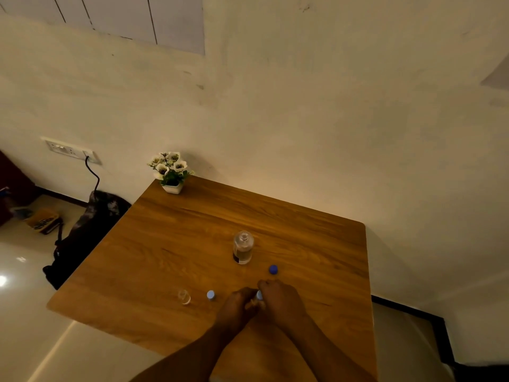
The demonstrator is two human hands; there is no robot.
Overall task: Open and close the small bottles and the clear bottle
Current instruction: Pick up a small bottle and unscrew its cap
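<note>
- Both hands meet over the near middle of the wooden table (170, 244), fingers curled in together.
- The left hand (238, 304) is closed low around something small; what it grips is mostly hidden, so I cannot say for sure that it is a bottle.
- The right hand (281, 296) is closed from above, fingers pinched on a pale blue cap (259, 295) that peeks out between the two hands.
- Just left of the hands stands a capped small bottle (211, 295), upright, its light cap on.
- Further left, apart from it, an open small bottle (184, 296) of clear glass stands without a cap.
- The clear bottle (243, 248) stands upright beyond the hands, near the table's centre, its neck open.
- A dark blue cap (273, 269) lies on the table between the clear bottle and the right hand, touching neither.
- A potted plant (170, 172) with white flowers sits at the far corner by the wall.
- A dark bag (88, 232) slumps on the floor to the left of the table.
</note>
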